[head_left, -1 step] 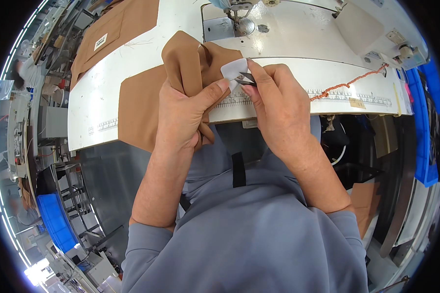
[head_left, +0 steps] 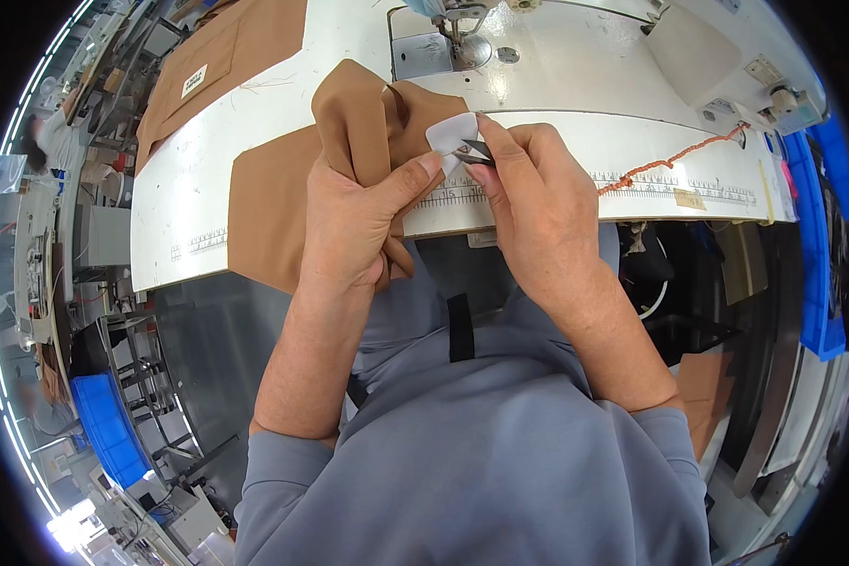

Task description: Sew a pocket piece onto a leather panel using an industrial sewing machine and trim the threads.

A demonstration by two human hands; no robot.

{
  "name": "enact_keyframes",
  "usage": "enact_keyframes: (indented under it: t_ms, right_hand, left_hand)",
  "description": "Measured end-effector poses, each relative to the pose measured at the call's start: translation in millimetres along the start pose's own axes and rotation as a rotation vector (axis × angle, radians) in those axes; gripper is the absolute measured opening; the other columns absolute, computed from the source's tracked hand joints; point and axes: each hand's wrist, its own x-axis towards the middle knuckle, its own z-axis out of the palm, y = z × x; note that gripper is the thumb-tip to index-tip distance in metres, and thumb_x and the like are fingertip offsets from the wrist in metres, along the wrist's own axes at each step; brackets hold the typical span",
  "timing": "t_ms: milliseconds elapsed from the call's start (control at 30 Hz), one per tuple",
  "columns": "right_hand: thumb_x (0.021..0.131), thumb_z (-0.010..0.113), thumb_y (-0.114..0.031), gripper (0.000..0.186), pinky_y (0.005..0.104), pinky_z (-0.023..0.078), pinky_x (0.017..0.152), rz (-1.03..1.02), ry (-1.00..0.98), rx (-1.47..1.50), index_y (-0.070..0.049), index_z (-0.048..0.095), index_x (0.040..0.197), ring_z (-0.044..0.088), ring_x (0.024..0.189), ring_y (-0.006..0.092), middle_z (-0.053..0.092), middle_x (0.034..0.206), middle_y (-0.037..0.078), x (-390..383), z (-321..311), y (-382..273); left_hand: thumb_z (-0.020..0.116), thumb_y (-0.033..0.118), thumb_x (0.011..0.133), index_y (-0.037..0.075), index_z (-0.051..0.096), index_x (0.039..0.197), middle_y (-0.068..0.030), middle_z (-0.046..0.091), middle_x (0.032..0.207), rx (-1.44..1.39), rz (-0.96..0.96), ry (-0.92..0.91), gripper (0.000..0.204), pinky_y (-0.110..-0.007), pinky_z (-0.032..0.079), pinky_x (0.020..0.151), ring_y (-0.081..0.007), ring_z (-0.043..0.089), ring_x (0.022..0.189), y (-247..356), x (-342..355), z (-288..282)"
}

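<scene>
Brown fabric is bunched and folded in my left hand, whose thumb presses on its right edge. A small white piece with a rounded corner sticks out between my two hands, by the left thumb tip. My right hand is closed around a pair of thread snips; only their dark pointed blades show, reaching over the white piece. The handles are hidden in the palm. One flap of the brown fabric hangs over the table's front edge.
Beyond my hands is a sewing machine on a white table with a printed ruler along its front. More brown fabric with a white label lies far left. An orange cord runs across the right side, near blue bins.
</scene>
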Motion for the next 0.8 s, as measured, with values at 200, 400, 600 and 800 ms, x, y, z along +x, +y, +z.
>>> enact_keyframes:
  t_ms: [200, 400, 600, 800]
  right_hand:
    - [0.087, 0.079, -0.009, 0.042, 0.0376, 0.053, 0.063, -0.006, 0.001, 0.016, 0.005, 0.067, 0.125, 0.063, 0.079, 0.0254, 0.058, 0.093, 0.011, 0.7, 0.7, 0.1]
    - [0.088, 0.079, -0.01, 0.043, 0.0379, 0.054, 0.064, 0.025, -0.016, 0.019, 0.005, 0.067, 0.127, 0.064, 0.08, 0.0256, 0.059, 0.094, 0.012, 0.2, 1.7, -1.6]
    - [0.091, 0.077, -0.008, 0.04, 0.0391, 0.054, 0.063, 0.059, 0.003, 0.117, 0.006, 0.066, 0.127, 0.064, 0.078, 0.0276, 0.059, 0.095, 0.014, 0.2, 4.4, -2.5]
    - [0.09, 0.077, -0.006, 0.04, 0.0394, 0.054, 0.064, 0.076, -0.022, 0.219, 0.008, 0.065, 0.126, 0.065, 0.079, 0.0288, 0.058, 0.096, 0.015, 0.0, 4.6, -1.8]
  left_hand:
    - [0.08, -0.007, 0.087, -0.008, 0.057, 0.13, -0.0161, 0.071, 0.114, 0.014, -0.008, 0.004, 0.049, -0.033, 0.065, 0.085, -0.0209, 0.074, 0.099, 0.1, -0.1, 0.1]
    - [0.08, -0.007, 0.087, -0.007, 0.059, 0.129, -0.0155, 0.072, 0.113, 0.039, -0.011, -0.008, 0.047, -0.033, 0.064, 0.084, -0.0194, 0.074, 0.097, 0.0, 0.7, -1.9]
    - [0.08, -0.006, 0.087, -0.006, 0.06, 0.129, -0.0134, 0.073, 0.113, 0.025, 0.007, -0.018, 0.047, -0.032, 0.063, 0.083, -0.0185, 0.073, 0.097, -2.8, 0.3, 0.2]
    - [0.081, -0.004, 0.087, -0.003, 0.059, 0.131, -0.0129, 0.072, 0.114, 0.07, -0.001, -0.003, 0.049, -0.03, 0.062, 0.079, -0.0174, 0.073, 0.096, -3.3, 0.9, 0.4]
